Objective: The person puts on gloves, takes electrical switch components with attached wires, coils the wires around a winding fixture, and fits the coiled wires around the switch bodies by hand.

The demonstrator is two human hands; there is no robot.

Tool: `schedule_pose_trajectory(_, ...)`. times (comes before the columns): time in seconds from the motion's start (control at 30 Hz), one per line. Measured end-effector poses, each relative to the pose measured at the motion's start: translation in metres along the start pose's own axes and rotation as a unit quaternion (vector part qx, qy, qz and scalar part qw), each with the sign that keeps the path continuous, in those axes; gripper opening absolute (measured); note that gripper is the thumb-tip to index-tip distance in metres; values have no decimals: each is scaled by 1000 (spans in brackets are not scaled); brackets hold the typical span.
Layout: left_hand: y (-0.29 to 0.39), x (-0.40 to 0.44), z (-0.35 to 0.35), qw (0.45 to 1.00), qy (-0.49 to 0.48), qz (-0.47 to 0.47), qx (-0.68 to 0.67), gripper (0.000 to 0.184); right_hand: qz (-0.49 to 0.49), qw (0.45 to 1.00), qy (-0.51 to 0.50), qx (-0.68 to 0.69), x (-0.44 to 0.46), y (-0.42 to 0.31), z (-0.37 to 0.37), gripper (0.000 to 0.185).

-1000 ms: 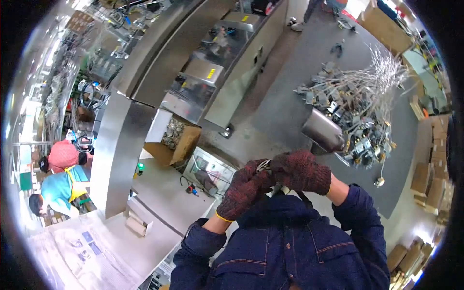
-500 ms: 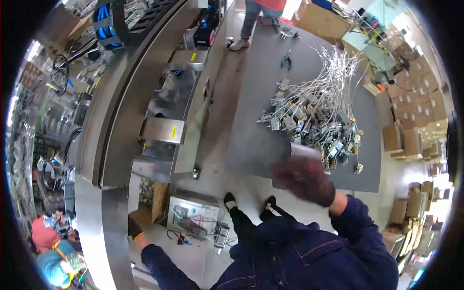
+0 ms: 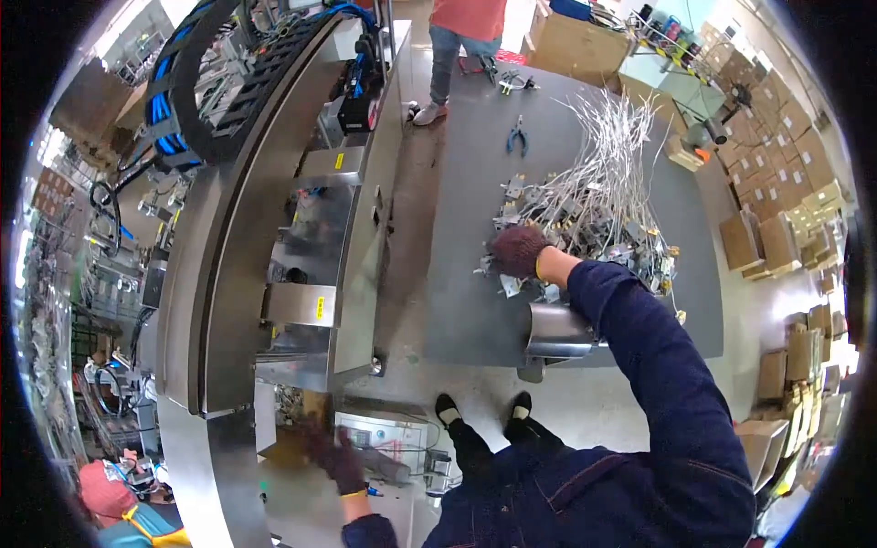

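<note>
The person's right hand (image 3: 519,252), in a dark red glove, is at the left edge of the heap of metal parts (image 3: 632,248), which lies on the grey table (image 3: 470,219); I cannot tell if its fingers hold one. The left hand (image 3: 338,463) is blurred, near the cardboard box (image 3: 316,411), thumb and fingers apart.

The right grip (image 3: 519,251) has reached the wired parts (image 3: 630,239).

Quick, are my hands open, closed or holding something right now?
Left hand: blurred, but looks open, nothing visible in it.
Right hand: at the wired parts; grip can't be told.
</note>
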State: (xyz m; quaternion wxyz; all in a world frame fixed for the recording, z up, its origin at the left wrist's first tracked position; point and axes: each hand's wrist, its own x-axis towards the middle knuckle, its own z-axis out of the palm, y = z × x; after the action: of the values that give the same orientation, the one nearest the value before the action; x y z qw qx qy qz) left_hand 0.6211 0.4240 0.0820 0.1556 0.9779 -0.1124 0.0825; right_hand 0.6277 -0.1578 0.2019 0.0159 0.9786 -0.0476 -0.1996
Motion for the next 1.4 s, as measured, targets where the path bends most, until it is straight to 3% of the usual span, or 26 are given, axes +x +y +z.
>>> schedule_pose_trajectory(0.03, 78, 13, -49, 998, -42, 30, -33, 59, -37, 997, 49, 36, -6, 3, -6, 31)
schedule_pose_trajectory(0.13, 154, 21, -63, 950, -83, 8, -300, 59, -52, 988, 103, 106, -48, -9, -62, 34)
schedule_pose_trajectory(0.17, 184, 28, -75, 950, -82, 12, -300, 59, -80, 972, 143, 170, -70, -17, -82, 33)
schedule_pose_trajectory(0.23, 243, 48, -112, 836, -132, -30, -531, 51, -139, 947, 185, 224, -118, -37, -125, 32)
schedule_pose_trajectory(0.27, 269, 62, -130, 837, -133, -24, -530, 51, -169, 944, 186, 215, -143, -48, -141, 33)
schedule_pose_trajectory(0.33, 310, 78, -158, 584, -347, -53, -732, 44, -228, 909, 219, 271, -182, -66, -142, 36)
schedule_pose_trajectory(0.47, 329, 65, -121, 593, -481, 8, -645, 49, -210, 927, 179, 254, -234, -91, -123, 43)
schedule_pose_trajectory(0.53, 359, 60, -179, 568, -587, -3, -577, 50, -177, 865, 279, 377, -268, -85, -115, 47)
schedule_pose_trajectory(0.57, 362, 58, -194, 540, -635, -60, -549, 50, -185, 801, 344, 454, -274, -83, -94, 44)
schedule_pose_trajectory(0.6, 365, 48, -203, 544, -635, -61, -545, 50, -185, 797, 347, 458, -288, -84, -79, 44)
schedule_pose_trajectory(0.63, 368, 34, -208, 610, -604, -25, -512, 50, -96, 765, 270, 576, -302, -85, -68, 42)
schedule_pose_trajectory(0.67, 372, 21, -212, 670, -570, 10, -474, 50, -3, 711, 182, 679, -313, -85, -59, 40)
schedule_pose_trajectory(0.7, 377, 12, -214, 662, -624, -55, -413, 50, 16, 614, 45, 788, -314, -89, -53, 36)
schedule_pose_trajectory(0.73, 386, -1, -219, 740, -599, 61, -299, 43, -54, 606, 114, 785, -306, -102, -35, 32)
schedule_pose_trajectory(0.77, 378, -21, -197, 767, -576, 155, -237, 40, -129, 681, 206, 690, -291, -108, -14, 33)
schedule_pose_trajectory(0.8, 357, -44, -163, 783, -544, 247, -173, 39, -169, 712, 247, 635, -283, -111, -7, 34)
schedule_pose_trajectory(0.83, 334, -62, -140, 784, -545, 245, -169, 39, -204, 735, 292, 578, -275, -115, 1, 35)
schedule_pose_trajectory(0.93, 248, -122, -79, 818, -466, 304, -146, 32, -161, 751, 347, 538, -263, -106, -18, 25)
schedule_pose_trajectory(0.97, 213, -144, -63, 830, -450, 314, -96, 27, -70, 670, 223, 704, -269, -98, -42, 24)
schedule_pose_trajectory(1.0, 172, -169, -44, 841, -440, 314, -35, 30, 25, 551, 86, 830, -272, -95, -57, 24)
schedule_pose_trajectory(1.07, 132, -195, -41, 848, -427, 312, 27, 33, 11, 544, 114, 831, -267, -100, -55, 31)
schedule_pose_trajectory(1.13, 117, -204, -53, 805, -577, 137, 10, 39, -83, 558, 37, 825, -253, -103, -40, 32)
schedule_pose_trajectory(1.17, 108, -206, -59, 806, -576, 135, 11, 39, -85, 557, 35, 826, -254, -108, -33, 32)
schedule_pose_trajectory(1.23, 91, -200, -68, 773, -615, 126, 92, 43, -13, 393, -95, 915, -262, -125, -21, 46)
schedule_pose_trajectory(1.33, 59, -204, -74, 770, -602, 170, 125, 43, -76, 329, -78, 938, -292, -134, -17, 47)
schedule_pose_trajectory(1.4, 46, -198, -78, 764, -613, 133, 149, 41, -65, 316, -90, 942, -290, -142, -2, 47)
